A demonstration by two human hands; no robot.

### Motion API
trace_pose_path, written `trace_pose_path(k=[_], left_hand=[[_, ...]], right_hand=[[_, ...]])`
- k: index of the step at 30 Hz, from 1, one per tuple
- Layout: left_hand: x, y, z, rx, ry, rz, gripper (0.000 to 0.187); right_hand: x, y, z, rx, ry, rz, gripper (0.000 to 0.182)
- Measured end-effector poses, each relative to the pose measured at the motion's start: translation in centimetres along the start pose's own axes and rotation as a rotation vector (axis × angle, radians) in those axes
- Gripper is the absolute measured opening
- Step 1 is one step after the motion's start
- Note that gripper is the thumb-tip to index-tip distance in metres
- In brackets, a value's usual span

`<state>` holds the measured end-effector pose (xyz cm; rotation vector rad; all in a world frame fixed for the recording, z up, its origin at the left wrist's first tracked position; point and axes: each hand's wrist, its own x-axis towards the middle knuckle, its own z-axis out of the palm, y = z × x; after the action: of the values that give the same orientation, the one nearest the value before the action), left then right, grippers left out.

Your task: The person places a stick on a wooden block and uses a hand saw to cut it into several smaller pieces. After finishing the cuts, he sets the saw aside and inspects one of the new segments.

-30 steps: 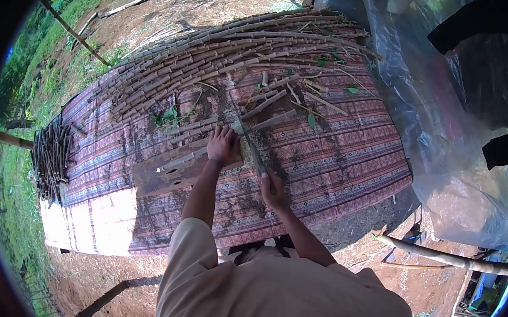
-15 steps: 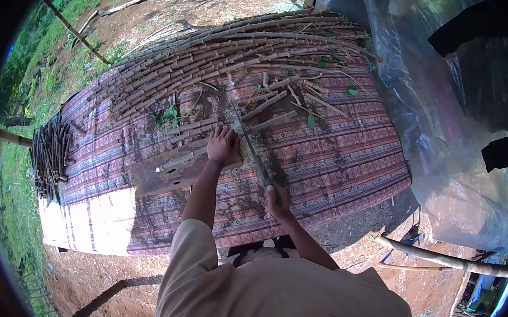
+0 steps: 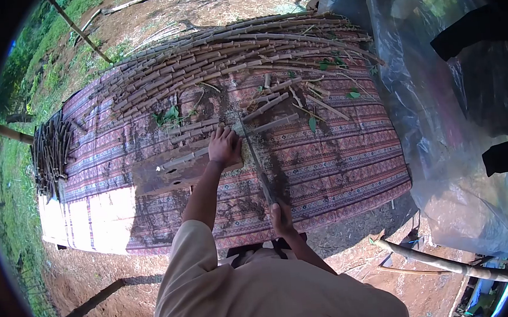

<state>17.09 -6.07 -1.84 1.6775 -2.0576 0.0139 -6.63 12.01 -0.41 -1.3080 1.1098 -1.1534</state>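
Note:
My left hand is closed over a brown stem, pressing it on a flat wooden board. The stem's cut pale end points left, and its other part runs out to the right of my hand. In my right hand is the handle of a saw. The saw's blade lies across the stem just right of my left hand, with pale sawdust around it. Short stem pieces rest just beyond the board.
Long stems are piled along the far side of the patterned cloth. A bundle of thin dark sticks lies at the left end. Cut pieces and leaves are scattered near the middle. Plastic sheeting hangs at the right.
My right hand and the saw have moved back toward my body, with the blade still at the stem. My left hand has stayed nearly in place.

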Motion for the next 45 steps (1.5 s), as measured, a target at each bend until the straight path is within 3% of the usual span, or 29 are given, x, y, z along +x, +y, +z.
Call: trace_pose_path(k=[3,6,9,12,15,21,27,36,39,43,45], left_hand=[[0.0,0.1,-0.2,-0.01,0.001,0.003,0.026],[0.0,-0.1,-0.2,-0.01,0.016,0.019,0.025],[0.1,-0.2,0.0,-0.022,0.003,0.006,0.024],[0.0,0.0,0.3,0.008,0.092,0.014,0.025],[-0.1,-0.2,0.4,-0.008,-0.007,-0.032,0.028],[0.1,0.2,-0.3,-0.012,0.016,-0.036,0.026],[-0.4,0.5,-0.4,-0.078,-0.084,0.056,0.028],[-0.1,0.1,-0.5,-0.02,-0.06,-0.029,0.029],[-0.1,0.2,-0.9,-0.046,-0.029,-0.032,0.029],[-1.2,-1.2,-1.9,-0.073,-0.003,-0.014,0.028],[-1.4,-1.8,-2.2,-0.069,-0.015,-0.039,0.027]], right_hand=[[2.3,2.6,0.8,0.001,-0.023,0.009,0.025],[7.8,4.3,3.6,-0.152,0.184,-0.187,0.025],[7.0,2.7,2.3,-0.021,-0.022,0.008,0.024],[1.5,1.1,0.7,0.044,-0.029,0.022,0.023],[1.1,1.1,0.8,0.001,-0.02,-0.009,0.024],[10.1,1.0,3.5,-0.044,-0.026,-0.062,0.027],[7.2,-1.3,3.4,-0.177,0.054,-0.024,0.027],[7.9,0.5,4.0,-0.125,0.097,-0.096,0.024],[5.2,1.5,2.9,-0.027,-0.033,0.072,0.022],[5.1,-0.2,3.7,-0.229,0.019,-0.193,0.024],[5.5,-0.4,3.9,-0.154,-0.069,-0.049,0.027]])
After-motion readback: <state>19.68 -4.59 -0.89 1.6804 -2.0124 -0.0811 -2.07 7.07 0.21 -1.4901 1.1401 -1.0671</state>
